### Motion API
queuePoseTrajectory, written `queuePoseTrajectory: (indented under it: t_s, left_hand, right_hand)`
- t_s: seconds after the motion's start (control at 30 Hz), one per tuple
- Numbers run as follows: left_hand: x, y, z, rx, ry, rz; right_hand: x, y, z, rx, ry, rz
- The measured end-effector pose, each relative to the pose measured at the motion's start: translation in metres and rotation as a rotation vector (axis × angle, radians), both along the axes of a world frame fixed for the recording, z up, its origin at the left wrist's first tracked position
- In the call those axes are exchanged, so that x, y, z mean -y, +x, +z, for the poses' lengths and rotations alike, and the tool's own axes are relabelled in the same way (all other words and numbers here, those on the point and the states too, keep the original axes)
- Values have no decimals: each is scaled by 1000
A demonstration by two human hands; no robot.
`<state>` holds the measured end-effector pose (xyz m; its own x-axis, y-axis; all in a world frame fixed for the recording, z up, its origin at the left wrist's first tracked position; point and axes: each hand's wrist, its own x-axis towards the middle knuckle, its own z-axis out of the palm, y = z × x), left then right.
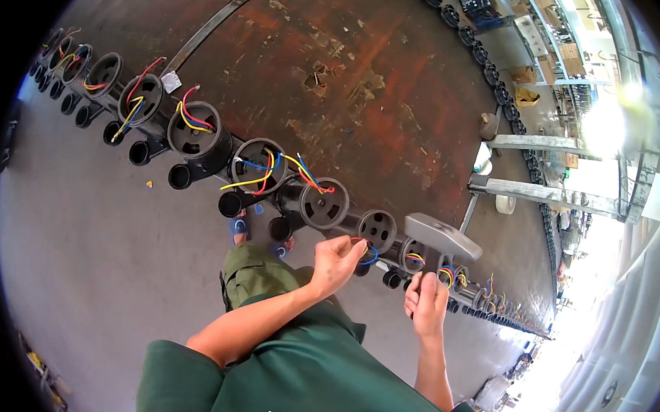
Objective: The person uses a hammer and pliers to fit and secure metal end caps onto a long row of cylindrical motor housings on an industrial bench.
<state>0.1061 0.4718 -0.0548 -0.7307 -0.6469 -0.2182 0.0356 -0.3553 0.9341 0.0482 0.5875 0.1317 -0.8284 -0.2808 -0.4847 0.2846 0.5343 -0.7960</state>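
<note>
A long row of dark round pump housings runs from upper left to lower right, each with red, yellow and blue wires sticking out. My left hand pinches a bundle of coloured wires at one housing. My right hand grips the handle of a grey flat-topped tool held just right of that housing. Both forearms come up from my green work shirt at the bottom.
A rusty brown metal plate lies behind the row. The grey concrete floor spreads to the left. My blue shoes show beneath the row. Another line of dark housings, white beams and shelving stand at upper right.
</note>
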Motion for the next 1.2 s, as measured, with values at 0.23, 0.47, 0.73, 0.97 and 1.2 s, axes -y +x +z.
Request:
queuePoseTrajectory:
  t_s: [0.23, 0.47, 0.73, 0.97, 1.2]
  left_hand:
    - [8, -3, 7, 25, 84, -44]
    - [22, -2, 26, 26, 109, -65]
    - [19, 0, 19, 41, 117, -94]
    - [29, 0, 29, 56, 44, -125]
    - [24, 0, 24, 4, 147, -131]
  right_hand:
    - [-29, 7, -95, -135, 264, 149]
    - [2, -7, -15, 239, 95, -14]
    - [-29, 17, -106, -288, 335, 159]
    - [-3, -12, -34, 258, 171, -60]
    - [-20, 18, -65, -341, 384, 187]
